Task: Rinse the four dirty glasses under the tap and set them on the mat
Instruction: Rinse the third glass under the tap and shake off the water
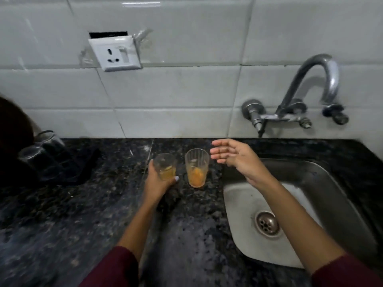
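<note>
We are working at the counter, taking the sink (342,195) as our landmark. Our left hand (159,181) is wrapping around one dirty glass (165,166), fingers closed on its lower wall, thumb across the front; that glass is sitting well out from the sink's near-side rim. Our right hand (234,156) is hanging open and empty above the sink's back corner, fingers spread, just beside the second dirty glass (196,167) but not touching it. That one is standing upright between the held glass and the sink rim.

Risks, as we are judging them:
- The two glasses are standing close together. Lifting the held one on a tilt could be knocking its neighbour over onto the hard counter (83,224), towards the sink edge.
- The open right hand is reaching in from the sink side; a careless sweep could be clipping the rim of the second glass.
- Both glasses are smooth-sided; wet fingers under the tap (323,79), mounted on the wall behind the sink, could be losing hold over the steel basin.
- No water is running from the spout, as far as we can tell.

How they are looking: both are clear tumblers, the second with faint vertical ribs. Orange residue is coating the bottom third of each, heavier and pulpier in the second.

Far from the sink, at the counter's other end, two clear glasses (41,150) are resting upside down on a dark mat (83,164). So we are judging the task about half done.
</note>
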The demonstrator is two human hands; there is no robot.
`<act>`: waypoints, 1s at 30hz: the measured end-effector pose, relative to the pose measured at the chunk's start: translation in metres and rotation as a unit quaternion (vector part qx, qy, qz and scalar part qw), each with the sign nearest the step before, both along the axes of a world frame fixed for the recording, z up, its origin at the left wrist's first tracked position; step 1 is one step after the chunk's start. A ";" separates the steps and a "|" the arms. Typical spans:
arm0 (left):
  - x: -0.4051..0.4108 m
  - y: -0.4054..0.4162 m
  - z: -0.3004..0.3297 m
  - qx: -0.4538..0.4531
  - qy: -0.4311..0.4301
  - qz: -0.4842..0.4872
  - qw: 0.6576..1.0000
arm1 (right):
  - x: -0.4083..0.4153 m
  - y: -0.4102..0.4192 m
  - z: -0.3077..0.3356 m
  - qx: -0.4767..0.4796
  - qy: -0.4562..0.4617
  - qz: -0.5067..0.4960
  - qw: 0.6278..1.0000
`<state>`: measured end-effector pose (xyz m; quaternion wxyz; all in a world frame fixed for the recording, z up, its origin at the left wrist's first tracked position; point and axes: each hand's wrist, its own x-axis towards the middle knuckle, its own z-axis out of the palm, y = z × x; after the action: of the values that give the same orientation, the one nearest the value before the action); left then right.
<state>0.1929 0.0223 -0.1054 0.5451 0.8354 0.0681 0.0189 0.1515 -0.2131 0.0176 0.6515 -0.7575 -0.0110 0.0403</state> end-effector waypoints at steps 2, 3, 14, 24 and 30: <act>0.006 -0.011 0.003 -0.002 -0.003 0.049 0.999 | -0.010 -0.026 -0.006 0.003 0.007 -0.022 1.000; 0.008 -0.015 0.003 0.010 -0.010 0.063 0.998 | -0.014 -0.037 -0.009 0.008 0.007 -0.028 1.000; -0.053 -0.030 0.039 0.077 -0.141 0.126 0.979 | 0.010 -0.120 -0.037 -0.215 -0.094 -0.231 0.944; -0.096 -0.094 0.072 0.028 -0.118 -0.075 0.990 | 0.064 -0.118 -0.021 -0.408 -0.116 -0.213 0.880; -0.090 -0.131 0.048 0.018 -0.064 -0.151 0.986 | 0.072 -0.112 -0.027 -0.427 -0.111 -0.236 0.866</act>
<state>0.1024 -0.1088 -0.0570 0.5298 0.8429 -0.0941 -0.0084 0.2231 -0.3248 -0.0099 0.2490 -0.9411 0.1139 -0.1982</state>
